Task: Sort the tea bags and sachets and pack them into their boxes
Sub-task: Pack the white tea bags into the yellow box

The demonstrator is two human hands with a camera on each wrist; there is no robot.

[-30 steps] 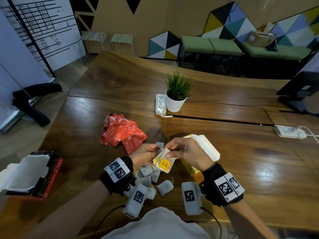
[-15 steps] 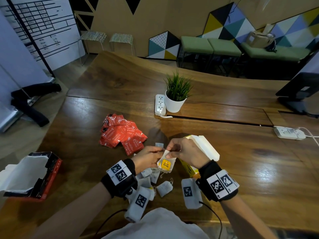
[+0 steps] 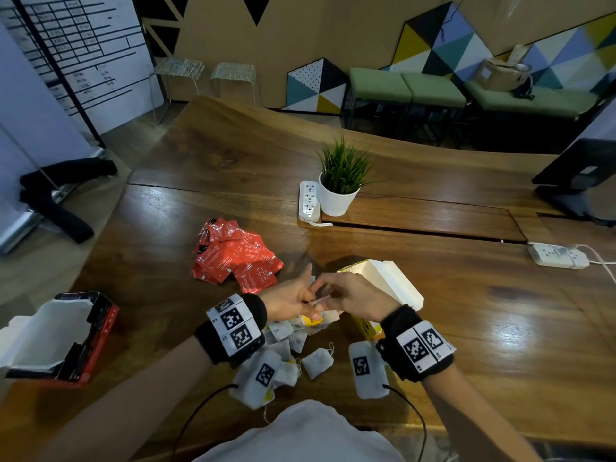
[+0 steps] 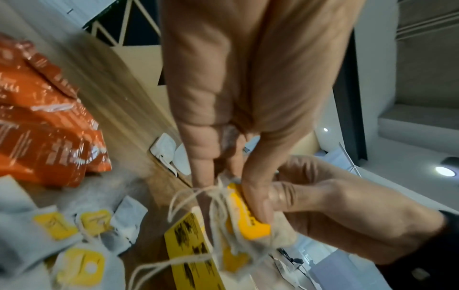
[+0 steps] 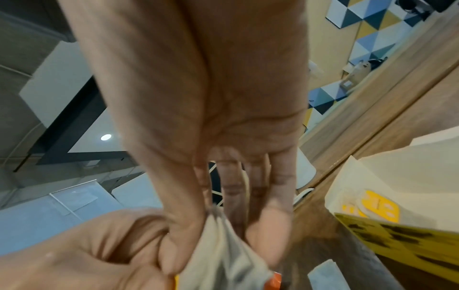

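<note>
Tea bags point(image 3: 318, 323) with yellow tags are held in a small bundle between both hands, just in front of the yellow box point(image 3: 383, 296) and above the wooden table point(image 3: 483, 311). The left hand point(image 3: 288, 300) is seen with its fingers curled about the bundle — in the left wrist view the thumb is pressed on a yellow tag point(image 4: 250, 217) and loose white strings point(image 4: 198, 198) are seen trailing from the grip. The right hand point(image 3: 353, 295) is closed on the same bundle; in the right wrist view the paper edges of the bags point(image 5: 223, 253) are pinched between its thumb and fingertips point(image 5: 268, 229). The two hands are touching.

The yellow box is lying open on the table, its pale flaps raised; yellow-tagged bags point(image 5: 372, 206) are visible inside it from the right wrist camera. More loose tea bags point(image 3: 316, 361) are scattered on the table nearer the person than the box, partly hidden under the left wrist. A heap of red sachets point(image 3: 236, 258) is lying to the left of the yellow box, apart from it. A red box point(image 3: 83, 345) with a white lining is standing open well to the left of the yellow box, at the table's edge. Beyond the yellow box — a potted plant point(image 3: 341, 181) with a white power strip point(image 3: 308, 200) just beside it. The left wrist picture is blurred; print on the tags cannot be read.
</note>
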